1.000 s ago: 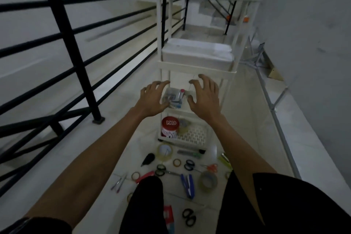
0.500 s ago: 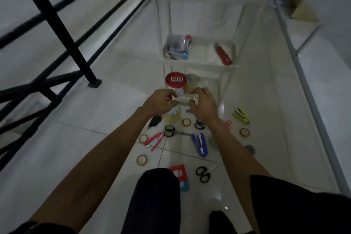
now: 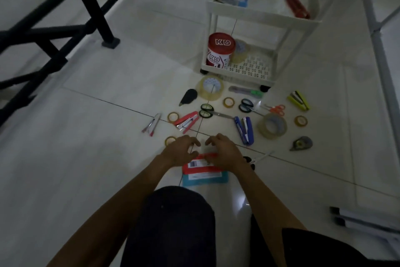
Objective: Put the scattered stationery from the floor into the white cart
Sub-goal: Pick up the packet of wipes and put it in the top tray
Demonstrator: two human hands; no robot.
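Note:
A red and teal packet (image 3: 205,174) lies flat on the floor tiles in front of my knees. My left hand (image 3: 179,152) and my right hand (image 3: 226,153) arch over its far edge, fingers bent and apart, thumbs touching the red strip. Beyond them, stationery is scattered: a pink stapler (image 3: 186,122), a blue stapler (image 3: 244,130), green-handled scissors (image 3: 206,110), a big clear tape roll (image 3: 210,90) and a yellow stapler (image 3: 298,100). The white cart (image 3: 259,14) stands behind, with a red tin (image 3: 220,52) on its bottom shelf and a red cutter (image 3: 296,5) above.
A black railing post (image 3: 93,2) stands on the floor at the left. A second tape roll (image 3: 272,128), a grey correction tape (image 3: 302,143) and small tape rings lie to the right. White markers (image 3: 363,221) lie at lower right. A metal frame (image 3: 381,61) runs along the right.
My view has tilted down from the cart to the floor. Both hands have come back from the cart's shelves and dropped onto the packet near my knees.

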